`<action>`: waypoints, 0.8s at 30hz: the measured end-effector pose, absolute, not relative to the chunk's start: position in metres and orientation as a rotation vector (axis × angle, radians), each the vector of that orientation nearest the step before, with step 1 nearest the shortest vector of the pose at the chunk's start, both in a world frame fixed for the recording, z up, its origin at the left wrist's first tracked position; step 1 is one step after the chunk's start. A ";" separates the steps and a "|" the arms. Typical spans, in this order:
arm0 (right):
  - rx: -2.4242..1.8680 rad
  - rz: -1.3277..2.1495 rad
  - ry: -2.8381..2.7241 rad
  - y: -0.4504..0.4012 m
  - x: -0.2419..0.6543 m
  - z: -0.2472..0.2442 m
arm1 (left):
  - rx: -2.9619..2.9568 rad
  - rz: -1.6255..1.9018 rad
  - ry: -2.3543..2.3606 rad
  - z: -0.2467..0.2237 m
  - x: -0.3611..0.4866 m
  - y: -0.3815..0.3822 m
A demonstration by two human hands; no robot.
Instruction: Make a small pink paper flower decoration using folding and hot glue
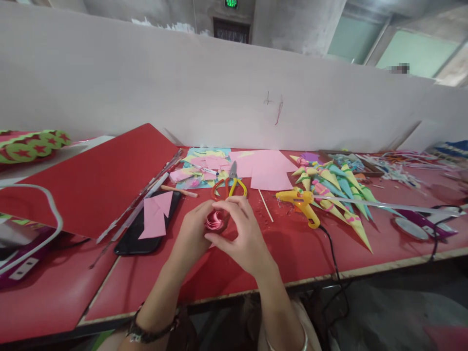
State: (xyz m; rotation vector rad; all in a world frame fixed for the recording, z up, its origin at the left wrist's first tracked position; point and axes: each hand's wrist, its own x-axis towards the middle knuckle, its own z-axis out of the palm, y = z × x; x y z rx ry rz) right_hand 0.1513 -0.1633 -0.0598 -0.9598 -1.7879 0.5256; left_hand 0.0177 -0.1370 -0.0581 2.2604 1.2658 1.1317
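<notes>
A small rolled pink paper flower [215,221], its layers curled in a spiral, sits between my hands above the front of the red table. My left hand [192,231] is closed around its left side. My right hand [243,234] curves about it from the right, with thumb and index fingertips at its edges and a gap inside the arc. Just beyond my fingers lie pliers [233,170] or shears with red and yellow handles. Left of my hands, folded pink paper pieces [155,217] rest on a black phone [135,243].
A yellow glue gun [302,202] lies to the right, its black cord [332,253] hanging over the front edge. Behind it are several pastel paper cones [343,190]. Pink sheets [270,170], scraps [204,163] and a thin stick [265,205] lie ahead; a red board [109,170] leans left.
</notes>
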 end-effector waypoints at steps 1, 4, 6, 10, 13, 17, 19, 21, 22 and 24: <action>-0.961 0.505 -1.781 -0.163 0.150 -0.060 | 2.261 1.153 1.277 -0.058 0.018 -0.138; -0.958 0.420 -1.786 -0.164 0.147 -0.060 | 2.266 1.214 1.268 -0.056 0.019 -0.140; -0.966 0.377 -1.802 -0.164 0.146 -0.059 | 2.267 1.233 1.277 -0.056 0.020 -0.141; -1.003 0.373 -1.836 -0.165 0.146 -0.058 | 2.217 1.188 1.353 -0.058 0.018 -0.140; -1.026 0.393 -1.861 -0.165 0.148 -0.057 | 2.195 1.181 1.339 -0.062 0.016 -0.139; -1.036 0.405 -1.874 -0.165 0.150 -0.056 | 2.206 1.191 1.261 -0.066 0.015 -0.140; -1.035 0.411 -1.890 -0.165 0.150 -0.055 | 2.202 1.161 1.251 -0.068 0.014 -0.140; -1.027 0.424 -1.907 -0.166 0.151 -0.054 | 2.201 1.142 1.254 -0.068 0.014 -0.141; -1.024 0.438 -1.912 -0.167 0.151 -0.053 | 2.205 1.139 1.248 -0.067 0.014 -0.141; -1.020 0.470 -1.914 -0.167 0.151 -0.053 | 2.213 1.129 1.231 -0.066 0.014 -0.140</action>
